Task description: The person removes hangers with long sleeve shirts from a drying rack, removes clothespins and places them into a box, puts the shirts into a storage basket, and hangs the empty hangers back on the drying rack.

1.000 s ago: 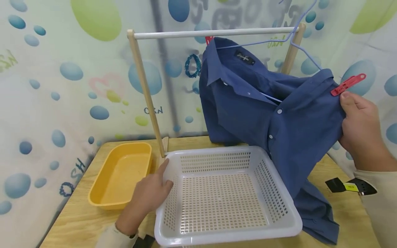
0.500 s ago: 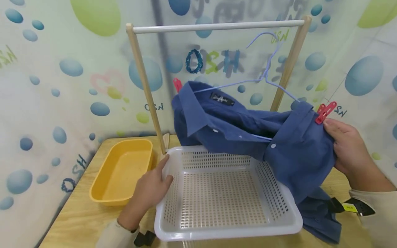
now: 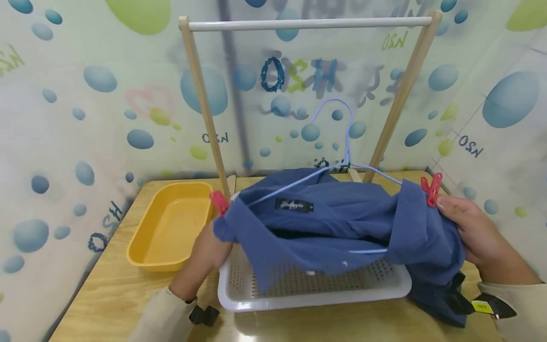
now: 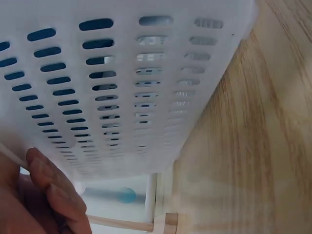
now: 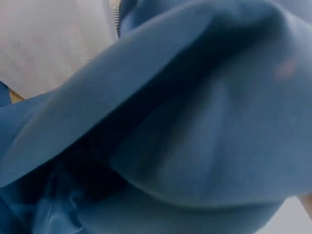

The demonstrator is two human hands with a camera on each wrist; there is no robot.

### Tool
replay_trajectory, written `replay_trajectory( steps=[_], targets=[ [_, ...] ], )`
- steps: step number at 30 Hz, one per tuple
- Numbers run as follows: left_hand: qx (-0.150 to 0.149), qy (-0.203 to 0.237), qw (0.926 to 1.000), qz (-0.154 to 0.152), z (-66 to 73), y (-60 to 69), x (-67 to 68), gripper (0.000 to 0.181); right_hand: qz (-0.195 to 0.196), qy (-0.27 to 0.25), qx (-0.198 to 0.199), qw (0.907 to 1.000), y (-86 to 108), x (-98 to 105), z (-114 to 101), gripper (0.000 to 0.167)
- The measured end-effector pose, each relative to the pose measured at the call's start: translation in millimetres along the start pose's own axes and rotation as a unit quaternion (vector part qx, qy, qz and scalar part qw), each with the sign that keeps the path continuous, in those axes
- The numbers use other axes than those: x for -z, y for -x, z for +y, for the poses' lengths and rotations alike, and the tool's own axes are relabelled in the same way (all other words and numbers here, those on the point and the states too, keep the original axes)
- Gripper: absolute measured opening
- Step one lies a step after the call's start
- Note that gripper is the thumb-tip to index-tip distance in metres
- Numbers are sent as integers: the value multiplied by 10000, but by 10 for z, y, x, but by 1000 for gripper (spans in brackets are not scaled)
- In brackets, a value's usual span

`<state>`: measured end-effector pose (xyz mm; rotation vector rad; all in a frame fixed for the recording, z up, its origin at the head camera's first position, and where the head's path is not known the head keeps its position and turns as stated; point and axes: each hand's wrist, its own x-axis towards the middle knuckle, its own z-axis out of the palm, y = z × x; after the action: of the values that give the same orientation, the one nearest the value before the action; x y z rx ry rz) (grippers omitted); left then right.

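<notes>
My right hand (image 3: 478, 232) pinches the shoulder of a blue shirt (image 3: 342, 209) just beside a red clip (image 3: 434, 190). A pale blue wire hanger (image 3: 348, 142) is inside the shirt, its hook clear of the rack. Another red clip (image 3: 220, 203) is at the opposite shoulder. The shirt covers much of a white basket (image 3: 316, 300). My left hand (image 3: 209, 249) is at the basket's left side, partly behind the shirt; in the left wrist view its fingers (image 4: 56, 190) curl at the rim of the basket (image 4: 122, 87). Blue cloth (image 5: 195, 112) fills most of the right wrist view.
Behind the basket stands a rack with a white bar (image 3: 312, 23) and wooden legs. A yellow tray (image 3: 173, 228) sits on the wooden table (image 3: 98, 294) to the left. A patterned sheet (image 3: 141, 95) hangs behind.
The shirt and hanger have come down and left, over the basket, with my right hand lowered. The hanger's hook has dropped below the bar. My left hand stays by the basket's left side.
</notes>
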<state>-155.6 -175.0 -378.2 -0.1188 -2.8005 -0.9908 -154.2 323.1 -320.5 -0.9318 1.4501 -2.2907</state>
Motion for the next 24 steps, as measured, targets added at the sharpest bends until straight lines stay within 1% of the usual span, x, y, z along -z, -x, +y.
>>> replay_trajectory(
  steps=[1, 3, 4, 5, 7, 8, 10, 12, 14, 16, 19, 20, 21, 22, 23, 24],
  targets=[
    [-57, 98, 9999, 38, -10, -7, 9, 48, -197, -119, 6, 9997, 10, -10, 5, 57],
    [-13, 264, 9997, -15, -21, -39, 7, 53, -626, -355, 11, 9974, 32, -17, 6, 60],
    [87, 395, 9992, -43, -18, -60, 10, 56, -781, -424, -8, 9960, 41, -22, 2, 61],
    [220, 428, 9988, -111, -15, -82, 12, 57, -894, -478, -46, 9948, 49, -27, -4, 61],
    [456, 413, 9977, -285, -12, -114, 24, 61, -1044, -450, -97, 9935, 65, -40, -16, 59],
    [521, 363, 9974, -341, -14, -119, 30, 61, -1078, -404, -111, 9933, 69, -46, -22, 59],
    [573, 310, 9971, -394, -22, -128, 30, 62, -1059, -340, -187, 9936, 75, -57, -28, 57],
    [563, 319, 9971, -398, -31, -123, 33, 62, -1052, -284, -228, 9938, 66, -58, -23, 57],
    [467, 414, 9974, -352, -36, -127, 30, 61, -939, -187, -238, 9951, 49, -49, -12, 57],
    [293, 389, 9983, -324, -49, -114, 36, 58, -707, 72, -204, 9973, 31, -30, 1, 57],
    [145, 79, 9997, -206, -60, -75, 80, 53, -233, 547, -306, 9978, -36, 26, 36, 55],
    [159, -43, 9998, -122, -58, -64, 103, 48, -57, 699, -377, 9968, -60, 46, 51, 54],
    [126, -201, 9997, 43, -56, -56, 125, 45, 93, 835, -461, 9954, -86, 66, 68, 54],
    [136, -227, 9994, 237, -45, -51, 152, 42, 215, 979, -552, 9934, -113, 87, 87, 52],
    [157, -237, 9986, 436, -30, -47, 178, 39, 299, 1079, -629, 9917, -139, 108, 109, 51],
    [106, -87, 9977, 661, -17, -43, 200, 38, 360, 1149, -714, 9901, -163, 128, 132, 50]
  ],
)
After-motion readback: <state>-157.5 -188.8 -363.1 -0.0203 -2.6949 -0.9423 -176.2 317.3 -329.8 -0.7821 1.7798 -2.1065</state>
